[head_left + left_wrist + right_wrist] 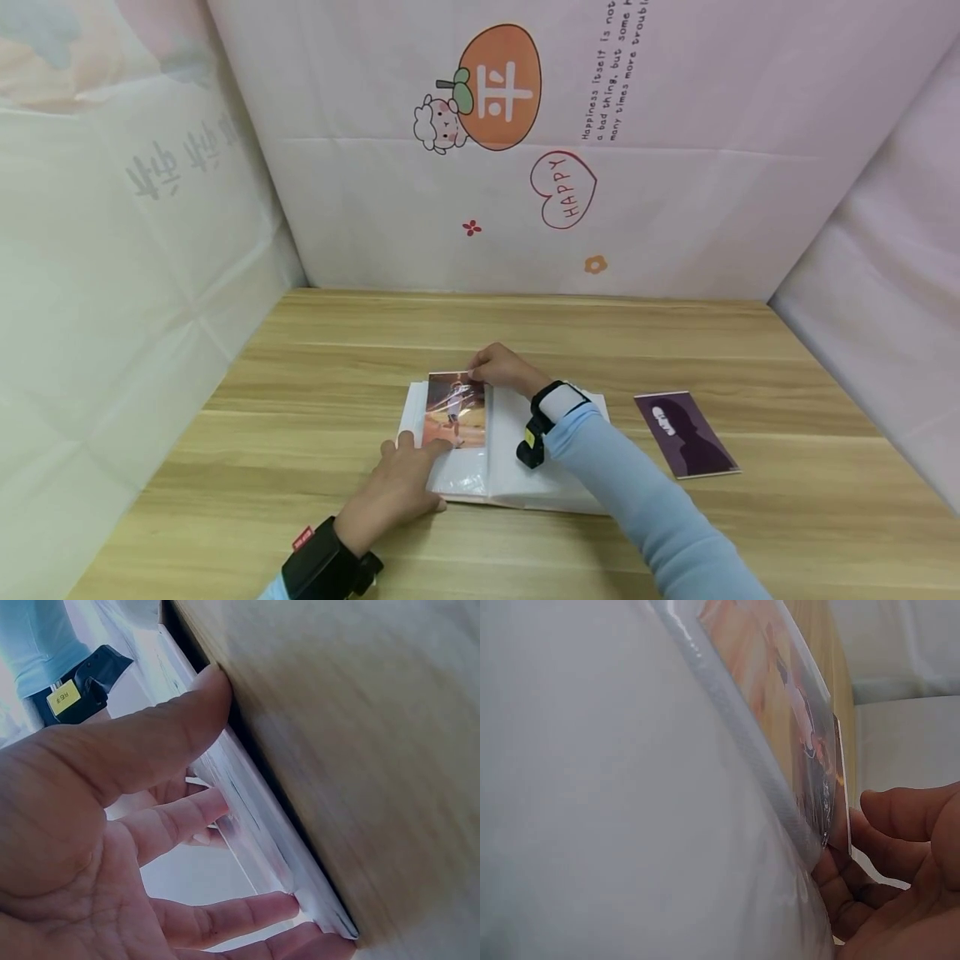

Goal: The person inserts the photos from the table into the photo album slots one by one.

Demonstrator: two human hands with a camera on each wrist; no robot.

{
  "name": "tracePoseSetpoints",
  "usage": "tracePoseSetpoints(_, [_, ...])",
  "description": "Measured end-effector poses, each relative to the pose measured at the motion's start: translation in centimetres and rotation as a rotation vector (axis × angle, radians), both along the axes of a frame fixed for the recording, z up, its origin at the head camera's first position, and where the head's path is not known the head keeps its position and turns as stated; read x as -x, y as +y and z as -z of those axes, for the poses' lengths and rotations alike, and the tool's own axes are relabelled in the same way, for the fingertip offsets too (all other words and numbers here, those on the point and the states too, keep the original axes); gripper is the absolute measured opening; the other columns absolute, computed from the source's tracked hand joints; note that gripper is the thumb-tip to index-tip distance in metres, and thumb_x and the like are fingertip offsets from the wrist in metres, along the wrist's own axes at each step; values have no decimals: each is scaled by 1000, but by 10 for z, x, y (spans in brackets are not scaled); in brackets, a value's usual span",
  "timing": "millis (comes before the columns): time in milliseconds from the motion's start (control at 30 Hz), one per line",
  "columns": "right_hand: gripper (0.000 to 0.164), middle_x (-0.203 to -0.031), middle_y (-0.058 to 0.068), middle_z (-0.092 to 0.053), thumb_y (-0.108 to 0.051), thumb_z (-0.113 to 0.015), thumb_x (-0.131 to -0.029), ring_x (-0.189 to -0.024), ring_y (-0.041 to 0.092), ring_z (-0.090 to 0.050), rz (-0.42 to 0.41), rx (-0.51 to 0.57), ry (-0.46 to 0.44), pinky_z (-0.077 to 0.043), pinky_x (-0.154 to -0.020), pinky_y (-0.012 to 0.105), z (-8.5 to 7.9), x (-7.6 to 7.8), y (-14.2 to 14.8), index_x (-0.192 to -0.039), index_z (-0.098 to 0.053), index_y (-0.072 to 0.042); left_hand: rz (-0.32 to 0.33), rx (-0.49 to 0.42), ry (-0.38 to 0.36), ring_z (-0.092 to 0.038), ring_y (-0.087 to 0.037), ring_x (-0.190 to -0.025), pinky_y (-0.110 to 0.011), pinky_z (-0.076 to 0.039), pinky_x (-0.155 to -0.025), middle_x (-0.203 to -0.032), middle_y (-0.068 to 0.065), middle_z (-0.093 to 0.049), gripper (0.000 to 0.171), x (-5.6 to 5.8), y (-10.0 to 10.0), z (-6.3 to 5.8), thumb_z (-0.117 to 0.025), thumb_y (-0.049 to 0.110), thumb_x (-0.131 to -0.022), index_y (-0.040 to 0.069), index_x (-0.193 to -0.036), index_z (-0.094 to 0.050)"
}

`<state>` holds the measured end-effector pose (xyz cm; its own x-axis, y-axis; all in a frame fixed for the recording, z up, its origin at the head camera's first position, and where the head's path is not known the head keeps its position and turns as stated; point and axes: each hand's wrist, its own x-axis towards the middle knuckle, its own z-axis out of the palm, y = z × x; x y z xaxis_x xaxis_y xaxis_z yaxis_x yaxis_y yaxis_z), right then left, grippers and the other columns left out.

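Observation:
A small white photo album (457,483) lies spread out on the table, with clear sleeves on its pages. In the left page's sleeve sits a photo card (453,412) of a figure against orange tones, its top edge sticking out above the page. My right hand (506,368) pinches at the card's upper right corner; in the right wrist view its curled fingers (840,881) are at the sleeve's mouth. At the album's lower left corner my left hand (401,483) grips, its thumb (199,701) along the front edge and its other fingers over the page.
To the right of the album lies a second card (686,435), dark purple with a silhouette. The wooden table (337,333) is bounded by printed white cloth (375,208) at the back and on both sides. The right forearm crosses over the album's right page.

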<state>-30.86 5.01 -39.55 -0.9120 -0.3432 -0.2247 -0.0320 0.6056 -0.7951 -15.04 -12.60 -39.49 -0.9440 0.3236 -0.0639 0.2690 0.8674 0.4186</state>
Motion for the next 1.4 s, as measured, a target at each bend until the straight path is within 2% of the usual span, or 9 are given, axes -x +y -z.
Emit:
tracePoseSetpoints(200, [17,-95,6,-65,-7,-57,-89,-86,18,-56,-37,-21,21,-45,-76,31,2,2,1,-99,-69,1,-18,0,-3,-43,-37,-81,-40,-43,-54,-99,-22,-45,68,0,1,1,-86,19,-58,14,-121,-59])
tracePoseSetpoints(467, [14,-86,3,-65,-7,-59,-87,-69,13,-49,-92,-37,64,-40,-62,24,5,3,0,-87,-71,1,-39,-10,5,-42,-36,-81,-37,-43,-50,-99,-21,-45,69,-1,2,1,-87,19,-57,14,-120,-60])
tracePoseSetpoints(633, [14,-83,2,-64,-7,-61,-84,-68,12,-49,-118,-79,90,-40,-61,23,2,1,-3,-79,-71,2,-40,-25,6,-41,-36,-81,-36,-42,-50,-99,-20,-45,69,-2,2,1,-87,17,-56,16,-120,-60])
tracePoseSetpoints(933, [12,-71,1,-63,-8,-64,-81,-63,12,-47,-156,-125,111,-38,-58,23,1,-4,-5,-78,-71,1,-33,-19,22,-42,-36,-80,-37,-43,-49,-98,-20,-45,66,-3,3,1,-87,17,-55,16,-116,-62])
tracePoseSetpoints(1400, [15,-71,1,-63,-9,-62,-84,-62,11,-48,-207,-157,123,-39,-57,22,0,-5,-5,-77,-71,1,-26,-11,23,-40,-37,-80,-38,-42,-49,-98,-21,-45,64,-2,2,3,-87,18,-56,13,-116,-62])
